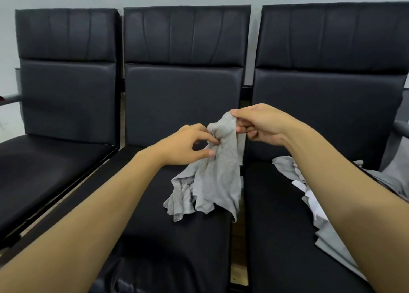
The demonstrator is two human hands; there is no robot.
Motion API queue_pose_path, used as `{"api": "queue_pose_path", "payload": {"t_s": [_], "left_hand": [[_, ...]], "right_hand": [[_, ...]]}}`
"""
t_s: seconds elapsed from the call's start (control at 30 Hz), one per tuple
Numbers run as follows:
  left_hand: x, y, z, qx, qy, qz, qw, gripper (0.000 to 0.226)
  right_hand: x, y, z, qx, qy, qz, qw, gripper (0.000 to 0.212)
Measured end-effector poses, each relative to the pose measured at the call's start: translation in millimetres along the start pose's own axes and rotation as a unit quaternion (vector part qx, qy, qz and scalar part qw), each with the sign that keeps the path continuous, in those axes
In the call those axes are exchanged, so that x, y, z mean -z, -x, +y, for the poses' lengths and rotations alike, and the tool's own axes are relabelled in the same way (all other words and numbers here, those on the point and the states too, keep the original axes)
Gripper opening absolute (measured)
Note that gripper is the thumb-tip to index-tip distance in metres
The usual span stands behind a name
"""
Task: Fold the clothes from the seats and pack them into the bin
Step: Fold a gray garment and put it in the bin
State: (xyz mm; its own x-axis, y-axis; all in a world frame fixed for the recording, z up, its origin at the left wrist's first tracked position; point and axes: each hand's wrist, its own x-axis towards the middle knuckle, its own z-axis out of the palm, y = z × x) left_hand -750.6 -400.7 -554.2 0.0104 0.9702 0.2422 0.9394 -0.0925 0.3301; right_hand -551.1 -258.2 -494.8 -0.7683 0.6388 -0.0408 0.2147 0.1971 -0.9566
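**Here, a grey garment held up between both hands over the middle seat**

Plainly we see three black padded seats in a row against a pale wall: the left seat (pixel 55 159), the middle seat (pixel 177 237) and the right seat (pixel 276 215). The lower edge of the view cuts off the front of every seat, and the right edge cuts off the outer side of the right seat and its grey armrest (pixel 401 128). No bin shows anywhere in our view.

On the right seat lies a heap of grey and white clothes (pixel 318 224), much of it hidden behind the right forearm and running out of the picture at the right; we cannot tell how many pieces it holds or what they are.

The grey garment (pixel 212 182) hangs bunched over the middle seat, its upper end lifted between the two hands and its lower folds resting on the seat cushion near the gap to the right seat. It is too crumpled for us to say what kind of garment it is.

Both bare forearms reach forward from the bottom corners of the view. The right hand (pixel 261 124) is the higher one, palm turned down, thumb and curled fingers pinching the topmost edge of the cloth. The left hand (pixel 188 144) sits just below and to the left, its thumb and forefinger pinching a fold of the same garment, the other fingers curled behind it
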Motion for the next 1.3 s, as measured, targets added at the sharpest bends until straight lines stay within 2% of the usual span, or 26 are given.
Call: {"api": "queue_pose_path", "payload": {"t_s": [0.13, 0.33, 0.43, 0.57, 0.73, 0.83, 0.9, 0.97, 1.03, 1.1, 1.17, 1.3], "left_hand": [[6, -1, 9, 0.0, 0.065, -0.022, 0.998, 0.027], [22, 5, 8, 0.04, 0.08, -0.006, 0.996, 0.026], [24, 11, 12, 0.047, 0.138, 0.006, 0.989, 0.024], [36, 11, 17, 0.049, 0.283, 0.067, 0.956, 0.026], [44, 7, 18, 0.039, 0.392, 0.114, 0.912, 0.031], [48, 5, 16, 0.047, 0.429, 0.143, 0.891, 0.034], [51, 5, 16, 0.051, 0.431, 0.155, 0.887, 0.036], [54, 4, 17, 0.049, 0.411, 0.162, 0.896, 0.038], [55, 5, 20, 0.051, 0.384, 0.162, 0.908, 0.039], [55, 5, 23, 0.054, 0.346, 0.153, 0.924, 0.038], [54, 6, 26, 0.058, 0.318, 0.146, 0.935, 0.038], [55, 9, 28, 0.061, 0.313, 0.145, 0.936, 0.038]], "right_hand": [[4, 0, 2, -0.003, 0.007, 0.0, 1.0, 0.024], [9, -1, 7, -0.001, -0.01, 0.027, 1.0, 0.022], [10, -2, 13, 0.011, -0.016, 0.037, 0.999, 0.021], [8, 1, 23, 0.036, 0.049, 0.012, 0.998, 0.033], [7, 6, 24, 0.03, 0.13, -0.016, 0.991, 0.053], [5, 12, 20, 0.028, 0.188, -0.09, 0.978, 0.055], [1, 15, 20, 0.027, 0.262, -0.168, 0.95, 0.059], [-10, 17, 23, 0.027, 0.323, -0.198, 0.925, 0.066], [-22, 15, 29, 0.055, 0.321, -0.162, 0.932, 0.057], [-28, 10, 32, 0.093, 0.27, -0.121, 0.951, 0.031], [-27, 10, 28, 0.103, 0.232, -0.103, 0.962, 0.019], [-27, 16, 16, 0.068, 0.298, -0.09, 0.948, 0.042]]}}
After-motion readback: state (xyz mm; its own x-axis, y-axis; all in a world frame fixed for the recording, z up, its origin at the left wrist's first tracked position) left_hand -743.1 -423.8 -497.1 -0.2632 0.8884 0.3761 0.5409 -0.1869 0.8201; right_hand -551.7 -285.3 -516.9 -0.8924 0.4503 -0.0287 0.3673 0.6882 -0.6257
